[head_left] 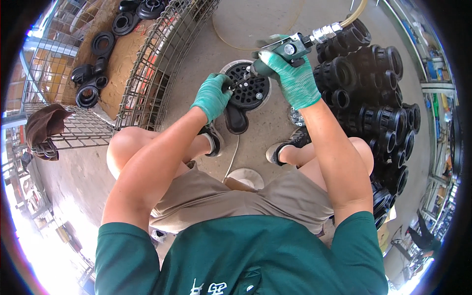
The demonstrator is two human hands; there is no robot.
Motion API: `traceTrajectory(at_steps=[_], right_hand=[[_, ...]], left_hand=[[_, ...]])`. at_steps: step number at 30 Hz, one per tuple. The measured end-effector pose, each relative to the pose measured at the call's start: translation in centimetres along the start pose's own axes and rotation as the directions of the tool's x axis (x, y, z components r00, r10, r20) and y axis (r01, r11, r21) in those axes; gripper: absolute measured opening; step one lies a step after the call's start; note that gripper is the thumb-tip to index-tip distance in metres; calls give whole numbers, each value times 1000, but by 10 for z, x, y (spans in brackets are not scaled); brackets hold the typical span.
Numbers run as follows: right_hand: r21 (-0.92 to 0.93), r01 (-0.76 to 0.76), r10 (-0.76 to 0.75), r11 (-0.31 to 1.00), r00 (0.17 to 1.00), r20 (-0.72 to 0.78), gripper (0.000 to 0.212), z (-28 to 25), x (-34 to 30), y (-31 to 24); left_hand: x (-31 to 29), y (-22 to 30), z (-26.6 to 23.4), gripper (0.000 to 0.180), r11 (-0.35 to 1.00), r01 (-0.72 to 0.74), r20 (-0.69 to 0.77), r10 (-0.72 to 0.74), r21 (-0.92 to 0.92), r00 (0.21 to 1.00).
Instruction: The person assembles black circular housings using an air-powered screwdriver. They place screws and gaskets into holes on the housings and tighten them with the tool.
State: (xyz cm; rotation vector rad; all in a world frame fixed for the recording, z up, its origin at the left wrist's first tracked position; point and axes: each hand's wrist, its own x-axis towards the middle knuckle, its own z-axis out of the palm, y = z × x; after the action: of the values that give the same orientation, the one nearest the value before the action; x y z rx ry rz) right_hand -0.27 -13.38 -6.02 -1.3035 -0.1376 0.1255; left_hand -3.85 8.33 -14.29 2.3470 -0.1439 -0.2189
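Note:
Between my feet stands a black round grate (253, 100) with many holes, a pale rim around it and a rounded black lobe (236, 121) toward me. Several silver bolt heads show on its face. My right hand (295, 78), in a green glove, is wrapped round a dark green air-powered driver (282, 52). The driver's tip points down and left at the grate. On the grate's left edge, my gloved left hand (214, 94) has its fingertips pinched together near the driver bit; what they hold is too small to make out.
A wire mesh cage (142, 78) at the left holds cardboard and black ring fittings (103, 44). Black pipe fittings (376, 78) are piled along the right. A yellowish hose (355, 14) runs from the driver. Small metal pieces (296, 118) lie near my right foot. A brown cloth (46, 125) hangs at the cage.

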Motion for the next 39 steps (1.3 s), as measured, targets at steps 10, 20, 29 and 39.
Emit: traceTrajectory(at_steps=[10, 20, 29, 39], right_hand=[[14, 78, -79, 997, 983, 168, 45, 21, -25, -9], [34, 130, -133, 991, 989, 72, 42, 8, -17, -33], [-92, 127, -130, 988, 991, -34, 36, 1, -22, -51], [66, 180, -177, 981, 983, -54, 40, -13, -31, -61]], left_hand=[[7, 4, 9, 31, 987, -45, -16, 48, 152, 999], [3, 18, -6, 27, 920, -154, 2, 165, 359, 986], [7, 15, 3, 23, 958, 10, -30, -2, 285, 1000], [13, 14, 2, 23, 976, 19, 56, -32, 219, 998]])
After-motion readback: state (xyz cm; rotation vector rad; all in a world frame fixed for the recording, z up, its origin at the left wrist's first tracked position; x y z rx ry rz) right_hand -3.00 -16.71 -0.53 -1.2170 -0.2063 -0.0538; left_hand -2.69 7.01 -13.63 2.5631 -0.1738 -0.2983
